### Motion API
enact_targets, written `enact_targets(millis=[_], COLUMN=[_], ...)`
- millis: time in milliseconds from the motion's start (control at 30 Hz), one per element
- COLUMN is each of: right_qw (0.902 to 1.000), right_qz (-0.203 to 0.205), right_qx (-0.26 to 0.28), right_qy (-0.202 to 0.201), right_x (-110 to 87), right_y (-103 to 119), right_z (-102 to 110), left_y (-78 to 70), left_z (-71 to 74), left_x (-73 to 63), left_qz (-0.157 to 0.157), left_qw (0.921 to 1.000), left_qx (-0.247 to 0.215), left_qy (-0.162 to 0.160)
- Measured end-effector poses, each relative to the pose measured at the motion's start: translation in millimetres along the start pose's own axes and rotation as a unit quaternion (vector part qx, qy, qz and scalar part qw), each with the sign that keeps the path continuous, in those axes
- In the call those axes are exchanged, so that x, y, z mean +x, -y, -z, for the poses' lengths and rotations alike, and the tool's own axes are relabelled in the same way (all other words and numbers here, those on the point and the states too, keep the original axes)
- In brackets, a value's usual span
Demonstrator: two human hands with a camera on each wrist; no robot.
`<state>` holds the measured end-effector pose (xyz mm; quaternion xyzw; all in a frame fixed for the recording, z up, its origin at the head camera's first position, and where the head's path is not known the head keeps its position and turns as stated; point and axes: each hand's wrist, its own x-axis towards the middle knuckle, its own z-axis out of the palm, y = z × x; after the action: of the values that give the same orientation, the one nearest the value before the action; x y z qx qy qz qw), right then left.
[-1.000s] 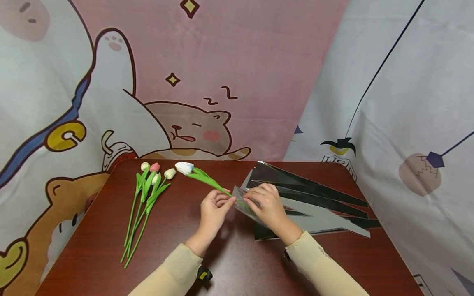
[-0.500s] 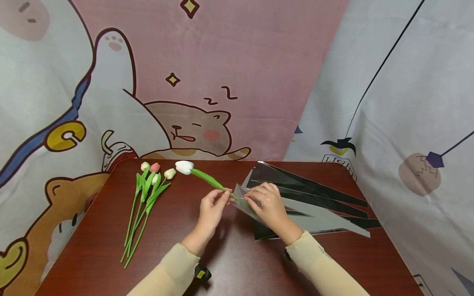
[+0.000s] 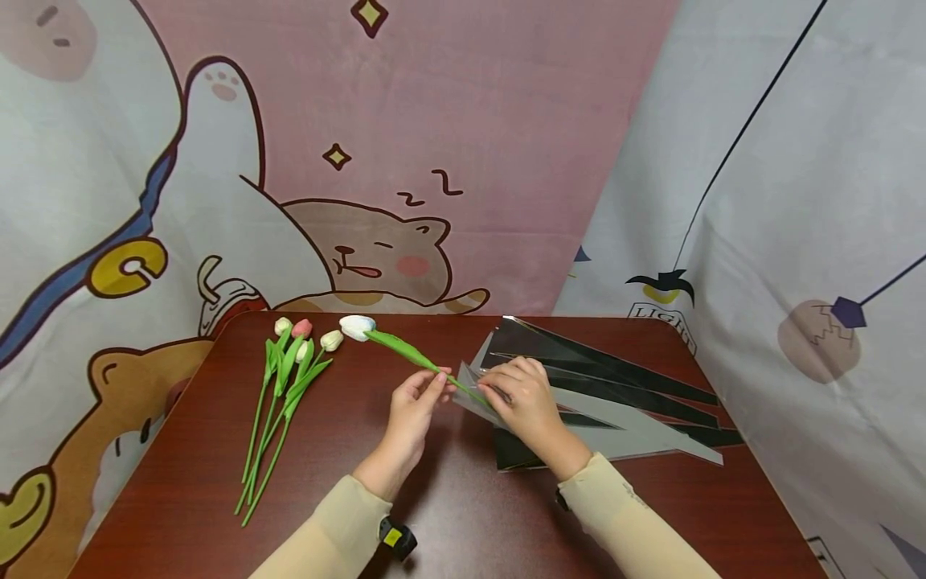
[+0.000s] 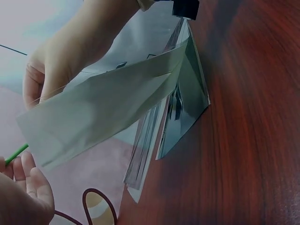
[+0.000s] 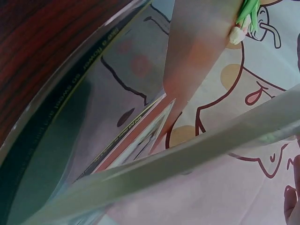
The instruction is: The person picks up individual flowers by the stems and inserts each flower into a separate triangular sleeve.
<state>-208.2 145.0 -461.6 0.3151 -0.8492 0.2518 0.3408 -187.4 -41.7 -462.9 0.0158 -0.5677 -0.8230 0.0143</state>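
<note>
Pinching white tulip [image 3: 401, 347] by stem [image 3: 463, 388] in closed left fingers [image 3: 432, 392]; gripping grey wrapper [image 4: 103, 105] in curled right fingers [image 3: 510, 382], above table [image 3: 463, 507].

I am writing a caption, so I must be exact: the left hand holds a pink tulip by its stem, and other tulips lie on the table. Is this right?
The colour is wrong: in the head view, the left hand holds a bluish-white tulip, not a pink one, by its stem, and other tulips lie on the table.
</note>
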Motion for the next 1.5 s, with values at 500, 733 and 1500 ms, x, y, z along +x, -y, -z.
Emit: enact_targets(millis=[500, 733, 1500], right_qw=[1.0, 0.9999, 0.9995], right_qz=[-0.003, 0.0, 0.019], right_qx=[0.0, 0.0, -0.01], right_qy=[-0.008, -0.014, -0.023], right_x=[0.1, 1.6, 4.7], right_y=[2, 2, 11], right_z=[-1, -2, -9], left_y=[1.9, 2.6, 9.7], left_z=[-0.9, 0.0, -0.7], left_x=[2.1, 4.4, 3.1], left_qz=[-0.007, -0.008, -0.086], left_qw=[0.9985, 0.9979, 0.9946], left_qx=[-0.046, -0.054, -0.002], left_qy=[-0.028, -0.035, -0.057])
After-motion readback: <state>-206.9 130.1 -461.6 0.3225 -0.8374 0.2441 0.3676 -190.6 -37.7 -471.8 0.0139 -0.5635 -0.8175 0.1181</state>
